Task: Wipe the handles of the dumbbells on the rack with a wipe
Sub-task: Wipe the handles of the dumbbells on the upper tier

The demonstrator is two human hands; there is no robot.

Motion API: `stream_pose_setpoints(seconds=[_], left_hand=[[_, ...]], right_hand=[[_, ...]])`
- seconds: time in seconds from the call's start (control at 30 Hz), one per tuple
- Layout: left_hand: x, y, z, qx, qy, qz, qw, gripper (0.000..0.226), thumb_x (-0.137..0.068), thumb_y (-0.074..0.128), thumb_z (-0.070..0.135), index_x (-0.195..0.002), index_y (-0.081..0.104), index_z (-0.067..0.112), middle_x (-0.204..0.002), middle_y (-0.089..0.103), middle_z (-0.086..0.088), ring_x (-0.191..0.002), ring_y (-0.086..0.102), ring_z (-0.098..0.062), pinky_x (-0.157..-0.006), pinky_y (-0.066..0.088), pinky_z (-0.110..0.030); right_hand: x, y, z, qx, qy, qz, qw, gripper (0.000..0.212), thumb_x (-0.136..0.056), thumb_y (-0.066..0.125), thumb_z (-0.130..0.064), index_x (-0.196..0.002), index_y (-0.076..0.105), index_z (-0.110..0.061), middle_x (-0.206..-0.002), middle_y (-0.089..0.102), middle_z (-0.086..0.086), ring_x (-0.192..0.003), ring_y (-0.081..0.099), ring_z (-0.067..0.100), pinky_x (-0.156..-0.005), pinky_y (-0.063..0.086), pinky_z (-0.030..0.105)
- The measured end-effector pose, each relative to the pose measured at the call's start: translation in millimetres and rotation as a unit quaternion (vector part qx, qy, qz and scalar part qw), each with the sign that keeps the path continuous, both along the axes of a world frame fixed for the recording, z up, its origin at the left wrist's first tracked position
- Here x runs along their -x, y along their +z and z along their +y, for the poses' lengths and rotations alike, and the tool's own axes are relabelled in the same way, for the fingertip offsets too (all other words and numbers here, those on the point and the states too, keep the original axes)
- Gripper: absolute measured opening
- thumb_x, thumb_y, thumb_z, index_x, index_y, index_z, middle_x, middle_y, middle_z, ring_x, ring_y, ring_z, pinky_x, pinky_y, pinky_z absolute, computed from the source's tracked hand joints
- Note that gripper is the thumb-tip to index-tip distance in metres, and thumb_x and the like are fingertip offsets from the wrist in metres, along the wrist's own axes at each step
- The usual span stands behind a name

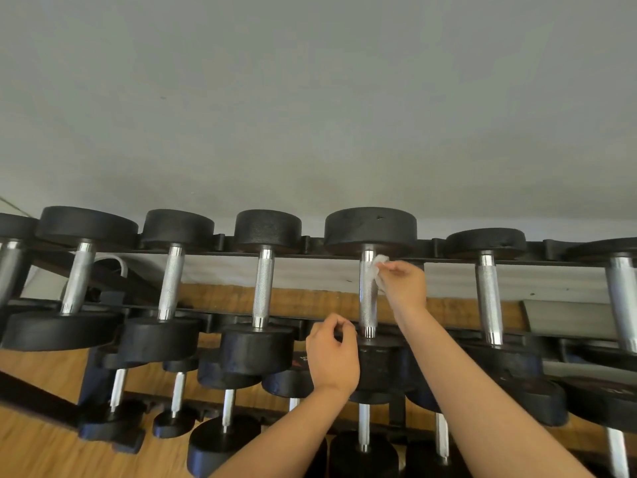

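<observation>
Several black dumbbells with knurled chrome handles lie across the top tier of the black rack (213, 313). My right hand (403, 286) pinches a white wipe (377, 267) and presses it against the upper part of one dumbbell handle (368, 305), just below its far head. My left hand (332, 353) hovers in front of the near head of that same dumbbell (379, 363), fingers curled with the thumb against the fingertips, and I cannot see anything in it.
More handles stand to the left (263, 288) and to the right (488, 298) on the top tier. A lower tier holds smaller dumbbells (225, 439). A grey wall rises behind the rack, and wooden floor (38, 453) shows at lower left.
</observation>
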State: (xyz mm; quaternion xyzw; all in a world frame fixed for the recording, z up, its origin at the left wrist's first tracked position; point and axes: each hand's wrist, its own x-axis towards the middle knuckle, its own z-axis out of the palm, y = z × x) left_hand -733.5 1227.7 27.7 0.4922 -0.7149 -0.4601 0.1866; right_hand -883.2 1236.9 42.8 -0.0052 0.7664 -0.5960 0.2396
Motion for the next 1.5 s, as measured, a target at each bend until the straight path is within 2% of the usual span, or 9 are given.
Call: stream_pose_setpoints(seconds=[0.17, 0.27, 0.43, 0.57, 0.77, 1.03, 1.17, 1.33, 1.5], left_hand=[[-1, 3, 2, 0.001, 0.0, -0.002, 1.0, 0.019, -0.094, 0.053, 0.021, -0.077, 0.059, 0.023, -0.087, 0.062, 0.004, -0.091, 0.053, -0.01, -0.07, 0.034, -0.013], [-1, 4, 2, 0.009, -0.002, -0.003, 1.0, 0.019, -0.095, 0.053, 0.02, -0.077, 0.059, 0.022, -0.085, 0.062, 0.005, -0.09, 0.053, -0.009, -0.071, 0.034, -0.012], [0, 4, 1, 0.001, -0.002, -0.004, 1.0, 0.019, -0.095, 0.053, 0.02, -0.077, 0.059, 0.023, -0.088, 0.062, 0.004, -0.092, 0.053, -0.011, -0.071, 0.033, -0.012], [0, 3, 2, -0.003, -0.002, -0.007, 1.0, 0.02, -0.095, 0.052, 0.022, -0.076, 0.057, 0.026, -0.087, 0.062, 0.005, -0.094, 0.053, -0.012, -0.071, 0.034, -0.014], [0, 0, 0, 0.0, 0.001, 0.003, 1.0, 0.021, -0.094, 0.052, 0.02, -0.075, 0.058, 0.025, -0.086, 0.063, 0.004, -0.091, 0.054, -0.012, -0.07, 0.035, -0.014], [0, 1, 0, 0.003, 0.001, -0.003, 1.0, 0.019, -0.095, 0.053, 0.021, -0.078, 0.059, 0.023, -0.087, 0.062, 0.004, -0.092, 0.054, -0.01, -0.07, 0.033, -0.011], [0, 0, 1, -0.003, -0.001, 0.003, 1.0, 0.018, -0.094, 0.053, 0.022, -0.077, 0.059, 0.025, -0.086, 0.062, 0.005, -0.093, 0.054, -0.012, -0.071, 0.034, -0.013], [-1, -1, 0, 0.002, -0.003, 0.0, 1.0, 0.018, -0.095, 0.053, 0.022, -0.077, 0.058, 0.025, -0.086, 0.062, 0.005, -0.093, 0.054, -0.013, -0.071, 0.035, -0.014], [-1, 1, 1, -0.004, -0.006, 0.0, 1.0, 0.019, -0.094, 0.053, 0.022, -0.077, 0.058, 0.025, -0.086, 0.063, 0.005, -0.092, 0.054, -0.012, -0.069, 0.035, -0.014]], right_hand=[[-7, -1, 7, -0.02, 0.032, 0.025, 0.999, 0.023, -0.094, 0.059, -0.009, -0.079, 0.065, -0.026, -0.089, 0.064, -0.005, -0.091, 0.063, 0.016, -0.085, 0.053, 0.033], [-19, -5, 18, -0.069, 0.07, 0.106, 0.989, 0.014, -0.094, 0.059, -0.008, -0.093, 0.072, -0.013, -0.087, 0.063, -0.007, -0.084, 0.059, 0.009, -0.081, 0.048, 0.025], [3, -1, -2, -0.093, 0.058, 0.049, 0.993, 0.022, -0.098, 0.051, -0.011, -0.093, 0.072, -0.011, -0.092, 0.065, 0.003, -0.092, 0.063, 0.022, -0.075, 0.047, 0.027], [-17, -7, 14, -0.109, 0.074, 0.107, 0.986, 0.022, -0.098, 0.05, -0.01, -0.101, 0.073, -0.009, -0.092, 0.065, 0.003, -0.081, 0.058, 0.015, -0.064, 0.044, 0.018], [0, 1, 3, -0.102, 0.063, 0.028, 0.992, 0.022, -0.099, 0.05, -0.013, -0.092, 0.07, -0.011, -0.093, 0.064, 0.008, -0.09, 0.06, 0.024, -0.081, 0.051, 0.036], [-22, -8, 24, -0.091, 0.067, 0.124, 0.986, 0.016, -0.093, 0.059, -0.006, -0.097, 0.075, -0.009, -0.094, 0.066, -0.002, -0.088, 0.058, 0.01, -0.078, 0.044, 0.02], [-7, -8, 10, -0.076, 0.049, 0.066, 0.994, 0.02, -0.093, 0.057, -0.004, -0.103, 0.074, -0.008, -0.104, 0.07, 0.007, -0.099, 0.063, 0.02, -0.086, 0.051, 0.03], [-29, -9, 27, -0.065, 0.038, 0.109, 0.991, 0.012, -0.091, 0.064, -0.009, -0.096, 0.075, -0.008, -0.091, 0.067, -0.001, -0.08, 0.057, 0.003, -0.075, 0.043, 0.014], [-5, -13, 9, -0.052, 0.002, -0.031, 0.998, 0.02, -0.095, 0.057, -0.007, -0.106, 0.072, -0.012, -0.107, 0.068, 0.003, -0.1, 0.062, 0.02, -0.089, 0.054, 0.035]])
